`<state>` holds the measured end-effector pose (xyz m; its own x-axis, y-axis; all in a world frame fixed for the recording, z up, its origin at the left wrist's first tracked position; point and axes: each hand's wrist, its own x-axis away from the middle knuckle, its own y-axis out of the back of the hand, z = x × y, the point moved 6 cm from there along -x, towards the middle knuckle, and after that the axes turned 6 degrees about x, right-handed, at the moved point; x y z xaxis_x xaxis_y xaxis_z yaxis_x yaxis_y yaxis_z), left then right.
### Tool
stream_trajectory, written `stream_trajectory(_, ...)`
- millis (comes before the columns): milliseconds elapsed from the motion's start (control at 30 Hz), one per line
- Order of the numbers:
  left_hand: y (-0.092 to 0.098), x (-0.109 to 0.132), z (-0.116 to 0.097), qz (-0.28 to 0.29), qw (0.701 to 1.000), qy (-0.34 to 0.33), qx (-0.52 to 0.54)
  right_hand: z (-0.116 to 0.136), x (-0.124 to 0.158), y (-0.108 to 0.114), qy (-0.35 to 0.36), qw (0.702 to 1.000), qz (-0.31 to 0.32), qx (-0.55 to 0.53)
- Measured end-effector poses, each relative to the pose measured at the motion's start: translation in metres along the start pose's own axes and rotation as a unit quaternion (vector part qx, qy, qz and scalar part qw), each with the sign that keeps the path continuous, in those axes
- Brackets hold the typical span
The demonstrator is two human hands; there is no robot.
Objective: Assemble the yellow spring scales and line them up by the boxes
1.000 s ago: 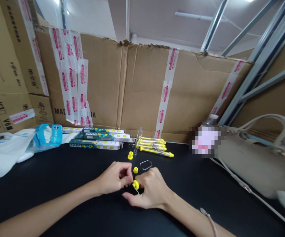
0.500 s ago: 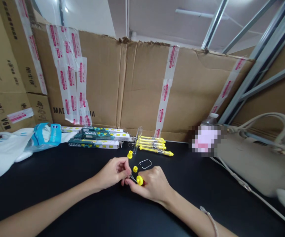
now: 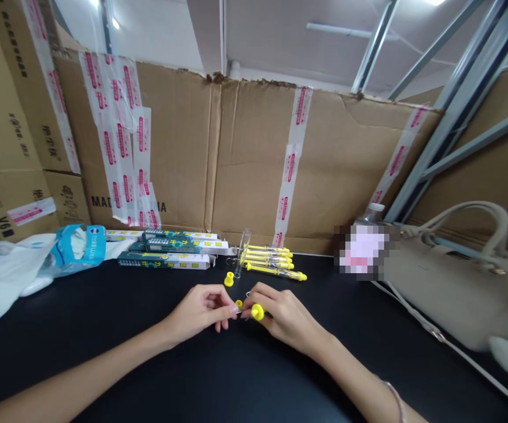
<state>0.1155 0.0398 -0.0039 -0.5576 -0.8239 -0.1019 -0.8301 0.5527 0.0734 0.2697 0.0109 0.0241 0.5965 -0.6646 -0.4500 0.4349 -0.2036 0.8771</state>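
Black bench top point(image 3: 306, 376), a yellow plastic cap point(image 3: 258, 312) gripped by the closed fingers of the right hand point(image 3: 286, 317) (fingers of the left hand point(image 3: 198, 311) closed just beside the cap)

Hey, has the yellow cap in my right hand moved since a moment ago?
Yes: the yellow cap in your right hand has moved rightward and away from you, ending nearer the clear tube standing behind it.
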Motion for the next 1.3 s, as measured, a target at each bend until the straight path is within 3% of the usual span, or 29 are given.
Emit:
stream_trajectory(167,0.001,0.003,-0.004,-0.034,0.998,-0.018,-0.052,-0.030,0.002,0.005,-0.051,0.998,-0.012,-0.022)
stream_trajectory(233,0.000,0.008,-0.012,-0.034,0.989,-0.063,-0.133,-0.045,0.003,0.009,-0.080,0.996,-0.011,-0.030)
stream_trajectory(367,-0.017,0.020,-0.027,0.047,0.912,-0.190,-0.361,-0.067,0.008,0.013,-0.121,0.991,0.030,-0.048)
stream_trajectory(500,-0.025,0.024,-0.024,0.096,0.874,-0.190,-0.436,-0.074,0.013,0.021,-0.160,0.983,0.069,-0.050)
stream_trajectory(700,-0.022,0.022,-0.022,0.076,0.876,-0.176,-0.443,-0.079,0.021,0.030,-0.223,0.962,0.134,-0.078)
stream_trajectory(900,-0.023,0.022,-0.021,0.078,0.865,-0.169,-0.466,-0.103,0.034,0.027,-0.279,0.939,0.188,-0.067)
stream_trajectory(1100,-0.022,0.022,-0.023,0.073,0.867,-0.169,-0.463,-0.109,0.041,0.032,-0.300,0.935,0.187,-0.034)
stream_trajectory(1300,-0.021,0.022,-0.020,0.058,0.864,-0.171,-0.470,-0.087,0.026,0.036,-0.224,0.967,0.122,-0.007)
